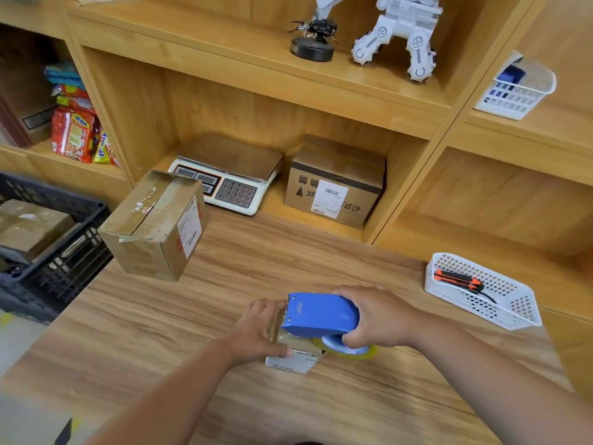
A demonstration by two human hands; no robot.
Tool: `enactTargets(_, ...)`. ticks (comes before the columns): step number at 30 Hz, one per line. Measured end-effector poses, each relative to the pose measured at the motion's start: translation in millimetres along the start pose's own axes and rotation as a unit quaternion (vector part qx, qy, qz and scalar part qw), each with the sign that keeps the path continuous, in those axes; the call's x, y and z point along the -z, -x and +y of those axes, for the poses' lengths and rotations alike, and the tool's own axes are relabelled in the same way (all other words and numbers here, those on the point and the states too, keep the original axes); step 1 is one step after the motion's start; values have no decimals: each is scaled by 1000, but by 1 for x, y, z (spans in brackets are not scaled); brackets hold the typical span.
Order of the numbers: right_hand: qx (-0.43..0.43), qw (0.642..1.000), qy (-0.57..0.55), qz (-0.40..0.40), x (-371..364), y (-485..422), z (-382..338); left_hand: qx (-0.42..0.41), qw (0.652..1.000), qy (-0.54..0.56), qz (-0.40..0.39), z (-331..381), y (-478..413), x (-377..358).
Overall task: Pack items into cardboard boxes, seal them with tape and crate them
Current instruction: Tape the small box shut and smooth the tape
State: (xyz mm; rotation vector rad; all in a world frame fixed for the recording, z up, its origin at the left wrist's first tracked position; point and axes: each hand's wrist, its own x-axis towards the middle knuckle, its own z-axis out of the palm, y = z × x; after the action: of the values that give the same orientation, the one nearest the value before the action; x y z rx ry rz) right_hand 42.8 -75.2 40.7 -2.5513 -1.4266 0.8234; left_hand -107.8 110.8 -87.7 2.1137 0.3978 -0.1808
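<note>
Box: small brown cardboard box (290, 356), at 6 o'clock on the wood-grain table (179, 316).
Left hand (260, 329): at the box's 9 o'clock, fingers curled round it.
Right hand (377, 319): fingers clamped on the blue plastic tape dispenser (321, 314), which sits over the box from 3 o'clock.
Risk: a hard pull could drag the light box and skew the tape.

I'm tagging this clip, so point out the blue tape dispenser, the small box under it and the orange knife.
tape dispenser (321, 313), head view, its blue top shell.
small box (290, 363), head view, the white label on its near side.
orange knife (455, 279), head view, middle of its handle.
</note>
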Motion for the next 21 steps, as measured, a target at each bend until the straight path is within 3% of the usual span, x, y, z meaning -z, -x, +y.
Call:
enactTargets(12, -20, 999, -20, -28, 9, -13, -8, 16, 1000, 16, -13, 1, -3, 1)
enactTargets(21, 34, 996, 69, -45, 34, -28, -33, 35, 999, 38, -13, 4, -3, 2)
